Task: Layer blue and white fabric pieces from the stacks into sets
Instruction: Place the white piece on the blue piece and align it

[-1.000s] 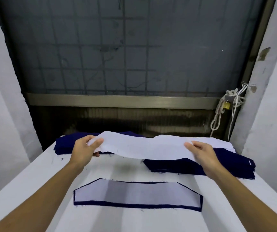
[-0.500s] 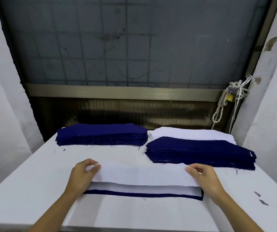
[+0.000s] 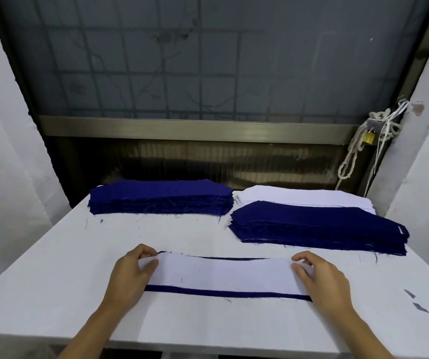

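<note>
Down from the air above the stacks, where both hands held it a second ago, the white piece (image 3: pixel 223 274) now lies flat on the blue piece (image 3: pixel 223 293) near the front edge of the table (image 3: pixel 53 268), about midway along it. The blue piece shows only as a dark band along the white one's near side and a thin line along its far side, so the two lie slightly offset rather than edge to edge.

The left hand (image 3: pixel 133 275) grips the white piece's left end, thumb lying on top and fingers curled at the far-left corner. The right hand (image 3: pixel 322 278) pinches the right end the same way — thumb on the cloth, fingers bent at its far edge. How far the fingers reach under the cloth cannot be told.

Along the back edge sit the stacks. The left blue stack (image 3: pixel 161 195) lies toward the back-left corner, its frayed edges facing forward. The right blue stack (image 3: pixel 317 226) lies toward the right edge, a little nearer the front, and it overlaps the front of the white stack (image 3: pixel 299 198) by the back-right corner.

Two small grey scraps (image 3: pixel 415 299) lie near the front-right corner. Beyond the table a rope (image 3: pixel 350 161) hangs from a padlock (image 3: pixel 369 138) beside a dark gridded window (image 3: pixel 208 60).
</note>
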The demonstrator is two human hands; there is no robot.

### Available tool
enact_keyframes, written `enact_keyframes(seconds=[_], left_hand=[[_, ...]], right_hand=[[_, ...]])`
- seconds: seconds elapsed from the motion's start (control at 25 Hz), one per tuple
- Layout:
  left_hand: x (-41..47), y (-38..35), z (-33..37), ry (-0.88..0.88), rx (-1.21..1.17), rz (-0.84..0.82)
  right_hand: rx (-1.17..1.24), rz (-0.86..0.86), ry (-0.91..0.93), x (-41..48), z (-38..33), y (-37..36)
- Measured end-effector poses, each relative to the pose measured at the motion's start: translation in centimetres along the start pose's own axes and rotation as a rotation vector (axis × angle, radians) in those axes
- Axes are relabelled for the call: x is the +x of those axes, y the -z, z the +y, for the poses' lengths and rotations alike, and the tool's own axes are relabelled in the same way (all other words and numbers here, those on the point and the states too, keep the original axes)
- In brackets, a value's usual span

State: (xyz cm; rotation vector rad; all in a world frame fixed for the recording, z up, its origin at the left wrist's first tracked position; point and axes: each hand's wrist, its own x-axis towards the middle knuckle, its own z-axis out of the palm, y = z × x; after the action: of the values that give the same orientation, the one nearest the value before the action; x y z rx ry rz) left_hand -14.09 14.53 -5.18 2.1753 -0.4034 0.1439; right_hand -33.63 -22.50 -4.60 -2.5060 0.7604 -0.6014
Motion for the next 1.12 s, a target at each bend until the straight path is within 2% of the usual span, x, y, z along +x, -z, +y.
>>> enact_keyframes(seconds=[0.52, 0.96, 1.12], left_hand=[[0.3, -0.2, -0.3, 0.024, -0.001, 0.042], [0.3, -0.2, -0.1, 0.065, -0.022, 0.073], [1.5, 0.4, 0.9, -0.002, 0.138, -0.058]], right_hand=[[-0.091, 0.036, 0.151, 0.1, 0.2, -0.5], [-0.108, 0.033, 0.140, -0.1, -0.3, -0.4], [-0.238, 0.010, 0.136, 1.0, -1.5, 0.1]])
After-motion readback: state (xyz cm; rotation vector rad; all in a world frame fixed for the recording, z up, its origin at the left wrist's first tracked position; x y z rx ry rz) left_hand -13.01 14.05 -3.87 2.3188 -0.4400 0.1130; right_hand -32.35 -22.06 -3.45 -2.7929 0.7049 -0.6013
